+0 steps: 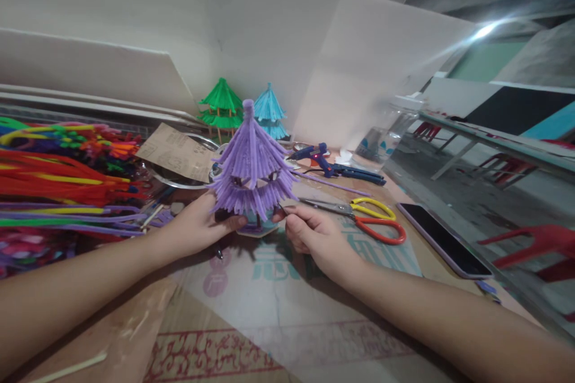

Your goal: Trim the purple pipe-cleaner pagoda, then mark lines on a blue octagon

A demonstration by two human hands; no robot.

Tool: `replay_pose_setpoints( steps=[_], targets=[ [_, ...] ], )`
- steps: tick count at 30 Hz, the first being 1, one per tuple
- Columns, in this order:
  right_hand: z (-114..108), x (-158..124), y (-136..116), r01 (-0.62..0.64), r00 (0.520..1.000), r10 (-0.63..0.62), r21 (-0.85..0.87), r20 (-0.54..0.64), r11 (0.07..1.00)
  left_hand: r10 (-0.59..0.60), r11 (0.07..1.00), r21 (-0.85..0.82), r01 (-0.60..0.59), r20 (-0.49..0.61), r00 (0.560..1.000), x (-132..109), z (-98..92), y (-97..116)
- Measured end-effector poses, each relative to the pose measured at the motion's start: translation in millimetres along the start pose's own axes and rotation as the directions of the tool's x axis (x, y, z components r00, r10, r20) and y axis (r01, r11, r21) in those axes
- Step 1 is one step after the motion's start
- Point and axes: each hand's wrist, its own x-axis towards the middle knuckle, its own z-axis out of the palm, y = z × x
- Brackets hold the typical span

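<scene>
While standing upright between both hands on the printed cardboard sheet [287, 299] covering the table, purple two-tier pagoda made of fuzzy pipe cleaners [251, 161], long axis pretty much vertical, pointy tip up top, sitting dead centre and just ahead of the fingers. Left hand [197, 227] cupped around the lower left of it, fingers curled under the bottom fringe and touching near the base, so clearly the nearer one and doing the steadying. Right hand [314, 236] mostly closed, thumb and forefinger pinched at the lower right edge of the fringe; looks like something thin is in that pinch but honestly can't tell what. Looks-wise: two flared skirts of purple strands, small pale base underneath, dark gaps between tiers. Further out: red-and-yellow-handled scissors [363, 218] just right of the right hand, blue glue gun [330, 164] behind, dark smartphone [442, 239] off right, green pipe-cleaner pagoda [221, 105] and light blue pipe-cleaner pagoda [270, 111] at the back wall, big multicoloured heap of loose pipe cleaners [63, 179] on the left.
</scene>
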Motion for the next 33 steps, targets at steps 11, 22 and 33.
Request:
replay_pose_setpoints(
  steps=[11,22,33],
  targets=[
    [0.4,-1.9,-2.2,0.000,0.998,-0.001,0.015,0.063,1.000,-0.015,0.999,-0.045,0.012,-0.054,0.998,0.0,3.8,2.3],
    [-1.6,-3.1,-2.0,-0.013,0.998,0.010,0.052,0.058,0.999,-0.039,0.996,-0.080,0.035,-0.044,0.998,0.7,2.9,4.5],
    [-1.5,-1.9,-1.3,-0.006,1.000,0.003,0.097,0.030,0.995,-0.030,0.996,-0.087,0.025,-0.055,0.998,-0.2,5.6,-0.7]
  ],
)
